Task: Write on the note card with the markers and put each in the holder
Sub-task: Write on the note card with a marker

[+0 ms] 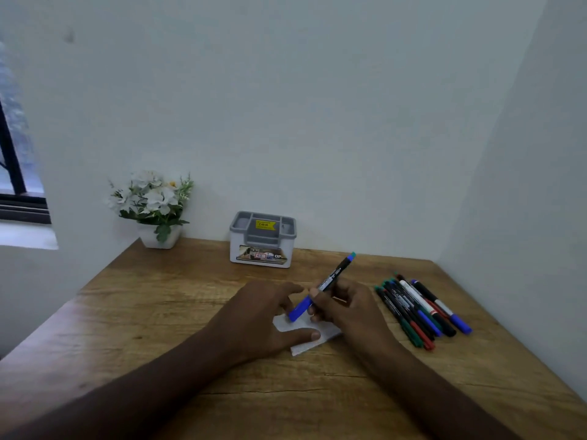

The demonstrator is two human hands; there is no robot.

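A white note card [305,336] lies on the wooden table [158,312] in front of me. My left hand [266,315] rests flat on it, fingers and thumb spread over its left side. My right hand [346,308] grips a black marker with a blue cap [320,289]; the capped end points down at the card, and the left fingertips are close to the cap. The white and grey holder [262,239] stands at the back against the wall, with no marker in its visible compartments. Several more markers [419,308] lie in a pile to the right.
A white pot of artificial white flowers [152,208] stands at the table's back left corner. White walls close off the table at the back and on the right. A dark window frame [12,173] shows at the far left.
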